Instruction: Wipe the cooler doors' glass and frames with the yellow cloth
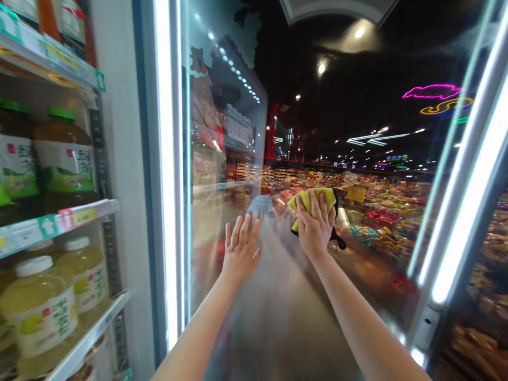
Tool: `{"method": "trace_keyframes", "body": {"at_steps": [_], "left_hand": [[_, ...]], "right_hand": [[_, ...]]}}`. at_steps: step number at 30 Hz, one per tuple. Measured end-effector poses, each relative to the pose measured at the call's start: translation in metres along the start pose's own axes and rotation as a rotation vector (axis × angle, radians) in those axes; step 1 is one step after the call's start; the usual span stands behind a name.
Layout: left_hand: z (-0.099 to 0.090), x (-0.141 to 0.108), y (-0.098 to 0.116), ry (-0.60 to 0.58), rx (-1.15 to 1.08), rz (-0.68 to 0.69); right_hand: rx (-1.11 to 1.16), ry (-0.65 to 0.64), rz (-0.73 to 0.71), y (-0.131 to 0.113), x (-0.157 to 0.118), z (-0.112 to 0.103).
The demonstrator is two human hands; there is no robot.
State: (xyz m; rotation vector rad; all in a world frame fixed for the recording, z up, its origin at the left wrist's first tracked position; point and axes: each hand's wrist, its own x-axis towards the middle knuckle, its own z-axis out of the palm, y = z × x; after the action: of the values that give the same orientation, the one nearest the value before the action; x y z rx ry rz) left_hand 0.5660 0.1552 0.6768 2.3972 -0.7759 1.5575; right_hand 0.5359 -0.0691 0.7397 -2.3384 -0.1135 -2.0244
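A glass cooler door (pixel 273 317) with bright light strips along its sides stands in front of me. My left hand (pixel 241 248) is open, its fingers spread and its palm towards the pane, and holds nothing. To its right, my right hand (pixel 316 225) holds a folded yellow-green cloth (pixel 327 197) flat against the glass. The cloth has a dark edge, and a black strap-like end (pixel 338 241) hangs out beside the wrist. Part of the cloth is hidden under the fingers.
Cooler shelves at the left hold bottles with green caps (pixel 65 151) and bottles with white caps (pixel 43 307). A light strip (pixel 468 211) runs down the door's right side. A person in a light blue top (pixel 260 205) and colourful displayed goods (pixel 381 217) show in the glass.
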Motion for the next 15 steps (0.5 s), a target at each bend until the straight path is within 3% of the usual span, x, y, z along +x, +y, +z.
{"method": "trace_keyframes", "body": {"at_steps": [2, 4, 8, 11, 15], "left_hand": [[-0.001, 0.0, -0.003, 0.002, 0.0, 0.002], [-0.003, 0.0, -0.007, 0.003, 0.0, 0.0], [-0.009, -0.006, -0.02, -0.01, 0.019, -0.017], [-0.013, -0.013, -0.032, -0.016, 0.033, -0.043], [-0.015, -0.017, -0.042, -0.018, 0.043, -0.055]], "right_hand": [[0.009, -0.073, -0.051, -0.023, -0.002, 0.007], [0.019, -0.154, -0.182, -0.029, -0.012, 0.004], [0.024, -0.174, -0.348, -0.002, -0.028, -0.013], [0.006, -0.056, -0.22, 0.009, -0.013, -0.01], [0.018, 0.038, -0.059, -0.032, 0.017, 0.016]]}}
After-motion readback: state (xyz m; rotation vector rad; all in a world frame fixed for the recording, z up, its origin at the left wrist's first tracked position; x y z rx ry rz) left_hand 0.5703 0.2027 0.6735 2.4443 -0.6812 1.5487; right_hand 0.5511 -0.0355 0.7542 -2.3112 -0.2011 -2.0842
